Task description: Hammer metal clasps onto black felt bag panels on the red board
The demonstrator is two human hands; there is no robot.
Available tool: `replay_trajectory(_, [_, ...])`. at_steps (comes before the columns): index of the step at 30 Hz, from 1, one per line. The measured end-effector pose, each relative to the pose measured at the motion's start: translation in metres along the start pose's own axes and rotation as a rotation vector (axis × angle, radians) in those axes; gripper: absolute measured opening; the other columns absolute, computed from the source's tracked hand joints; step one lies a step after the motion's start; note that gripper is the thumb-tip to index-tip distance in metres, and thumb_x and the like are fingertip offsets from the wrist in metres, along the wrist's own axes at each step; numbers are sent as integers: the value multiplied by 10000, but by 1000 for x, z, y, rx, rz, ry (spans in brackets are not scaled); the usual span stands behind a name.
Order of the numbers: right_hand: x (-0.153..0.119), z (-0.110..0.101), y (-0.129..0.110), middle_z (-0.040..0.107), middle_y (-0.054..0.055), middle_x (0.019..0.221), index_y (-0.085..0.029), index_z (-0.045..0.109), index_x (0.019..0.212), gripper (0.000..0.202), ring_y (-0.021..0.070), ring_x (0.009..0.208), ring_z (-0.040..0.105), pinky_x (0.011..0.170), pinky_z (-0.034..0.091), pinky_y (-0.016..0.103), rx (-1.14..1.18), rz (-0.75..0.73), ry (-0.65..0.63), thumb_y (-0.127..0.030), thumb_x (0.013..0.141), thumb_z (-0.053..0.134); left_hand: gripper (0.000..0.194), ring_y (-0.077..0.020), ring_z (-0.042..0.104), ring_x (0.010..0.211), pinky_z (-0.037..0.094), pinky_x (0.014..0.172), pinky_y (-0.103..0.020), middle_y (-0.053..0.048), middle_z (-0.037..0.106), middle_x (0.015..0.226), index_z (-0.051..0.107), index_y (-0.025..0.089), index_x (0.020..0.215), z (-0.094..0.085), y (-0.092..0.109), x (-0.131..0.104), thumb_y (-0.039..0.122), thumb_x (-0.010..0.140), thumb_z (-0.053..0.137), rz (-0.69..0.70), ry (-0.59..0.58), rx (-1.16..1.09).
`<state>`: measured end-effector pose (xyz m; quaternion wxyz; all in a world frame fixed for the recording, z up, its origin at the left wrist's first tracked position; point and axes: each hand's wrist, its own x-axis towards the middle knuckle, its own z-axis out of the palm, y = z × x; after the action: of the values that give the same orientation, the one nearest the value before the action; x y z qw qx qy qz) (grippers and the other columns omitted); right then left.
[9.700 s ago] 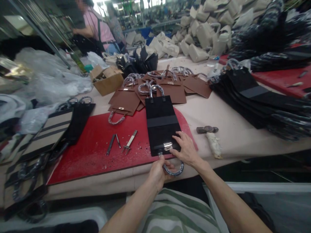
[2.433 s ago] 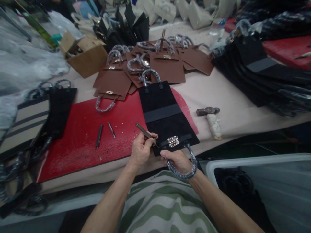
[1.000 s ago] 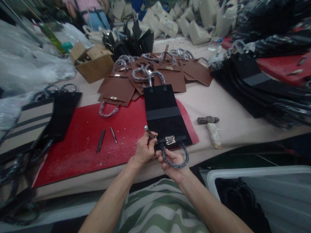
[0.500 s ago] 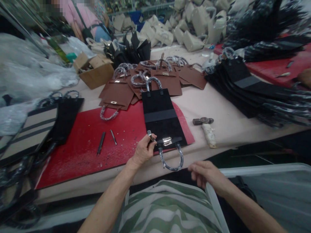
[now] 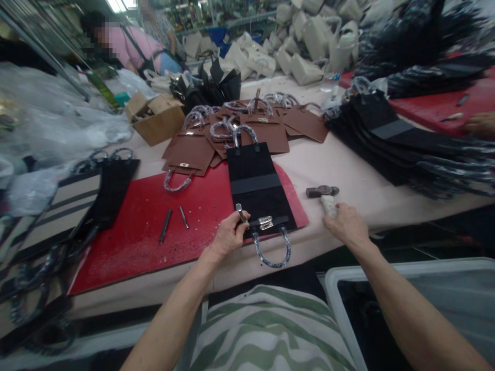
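Observation:
A black bag panel (image 5: 257,183) with a wrapped handle at each end lies over a red board (image 5: 143,221). Near its front edge is a metal clasp (image 5: 265,222). My left hand (image 5: 228,232) is closed on a short metal punch (image 5: 240,212), held upright over the panel's left edge beside the clasp. On the right, my right hand (image 5: 348,226) has its fingers wrapped round the pale handle of a hammer (image 5: 323,192); the hammer's head still rests on the tabletop.
Two metal rods (image 5: 165,225) lie on the red board. Brown bag panels (image 5: 193,149) are heaped behind it, near a cardboard box (image 5: 158,123). Black panels (image 5: 386,134) are stacked at right, striped ones (image 5: 62,206) at left. A person (image 5: 131,46) bends over in the background.
My right hand has moved forward from in front of the table to the hammer and taken hold of its handle. My left hand keeps the punch in nearly the same place.

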<state>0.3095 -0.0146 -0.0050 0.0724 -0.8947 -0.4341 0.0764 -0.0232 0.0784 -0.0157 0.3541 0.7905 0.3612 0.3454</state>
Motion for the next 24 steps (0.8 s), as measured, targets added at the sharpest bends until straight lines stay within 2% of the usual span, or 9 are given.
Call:
replay_trajectory(2, [7, -3, 2, 667, 194, 926, -113, 636, 1023, 357, 334, 889, 649, 730, 465, 395, 172, 89, -67, -297, 719, 660, 218, -187, 682, 897, 541, 829, -315, -74, 718, 1014, 644, 184, 1059, -1, 1, 1, 177, 869, 537, -5, -18, -8])
replay_trajectory(5, [13, -9, 1, 588, 44, 656, -183, 583, 817, 216, 210, 645, 587, 599, 436, 316, 741, 273, -227, -198, 630, 690, 218, -189, 682, 914, 541, 838, -318, -72, 720, 1017, 646, 185, 1057, -1, 1, 1, 176, 871, 533, -6, -11, -33])
replay_trajectory(8, [10, -13, -6, 561, 2, 636, -203, 532, 787, 164, 141, 541, 521, 545, 452, 284, 1117, 337, -361, -165, 668, 637, 216, -193, 681, 958, 535, 862, -320, -72, 717, 1039, 647, 188, 1065, 1, -2, -1, 182, 883, 529, 3, 21, -39])
replay_trajectory(11, [5, -14, -17, 598, 30, 692, -192, 540, 799, 125, 137, 580, 559, 556, 505, 280, 1276, 344, -437, -131, 705, 594, 210, -188, 684, 924, 533, 838, -309, -66, 718, 1021, 652, 188, 1054, 4, -5, -3, 176, 880, 536, 5, 35, -28])
replay_trajectory(13, [3, -14, -24, 585, 31, 687, -189, 547, 808, 77, 128, 570, 550, 512, 494, 252, 1361, 357, -466, -139, 758, 577, 206, -186, 682, 903, 532, 822, -304, -61, 718, 1007, 652, 191, 1045, 5, -6, -3, 169, 874, 540, 8, 41, -20])
replay_trajectory(16, [4, -16, -33, 502, -13, 620, -196, 511, 773, 89, 81, 478, 453, 418, 395, 172, 1434, 373, -474, -188, 848, 558, 195, -182, 676, 864, 529, 794, -298, -53, 713, 970, 645, 193, 1036, 7, -7, -3, 167, 875, 538, 24, 59, 1])
replay_trajectory(20, [-3, -26, -47, 447, -50, 574, -198, 475, 745, 198, 40, 409, 369, 365, 295, 129, 1451, 396, -456, -264, 871, 612, 182, -185, 679, 868, 527, 798, -299, -57, 709, 960, 634, 190, 1032, 10, -6, -4, 165, 882, 535, 40, 95, 4])
replay_trajectory(22, [-14, -37, -56, 482, -46, 582, -191, 520, 795, 218, 43, 404, 392, 355, 294, 135, 1444, 356, -428, -349, 857, 657, 175, -185, 680, 862, 527, 790, -297, -57, 710, 961, 634, 191, 1027, 11, -6, -5, 166, 882, 539, 36, 109, 2])
replay_trajectory(24, [-29, -52, -67, 534, -36, 596, -191, 555, 849, 310, 57, 399, 426, 344, 305, 153, 1383, 221, -376, -462, 815, 700, 172, -185, 680, 850, 525, 777, -294, -55, 711, 955, 634, 192, 1021, 12, -6, -5, 166, 881, 539, 29, 113, 8])
